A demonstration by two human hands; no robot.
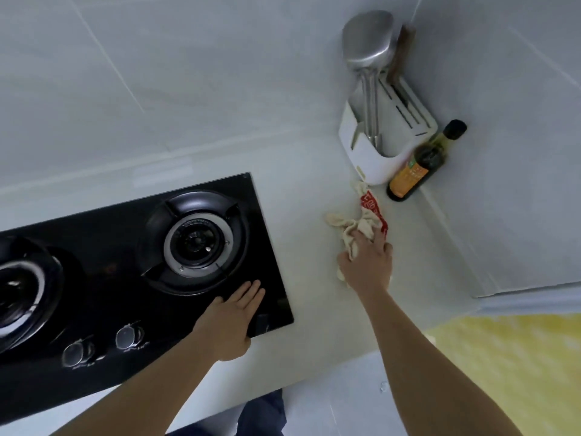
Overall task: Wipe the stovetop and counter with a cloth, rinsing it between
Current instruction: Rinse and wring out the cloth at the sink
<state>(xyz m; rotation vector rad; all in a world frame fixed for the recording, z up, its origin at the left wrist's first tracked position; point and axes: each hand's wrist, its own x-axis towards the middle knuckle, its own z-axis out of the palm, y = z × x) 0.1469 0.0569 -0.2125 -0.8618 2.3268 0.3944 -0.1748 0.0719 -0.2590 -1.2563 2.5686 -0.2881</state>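
Observation:
A black glass stovetop (103, 247) with two gas burners fills the left half of the view, set into a pale counter (308, 297). My left hand (232, 322) lies flat on the stovetop's front right corner, fingers straight. A crumpled cream cloth (358, 220) with a red printed edge lies on the counter right of the stove. My right hand (367, 262) is on the near part of the cloth, fingers curled into its folds.
A white utensil holder (377, 158) with a metal ladle and knife slots stands in the back corner. A dark bottle (418, 171) with an orange label stands beside it. Two knobs (129, 336) sit at the stove's front edge. Tiled walls close the back and right.

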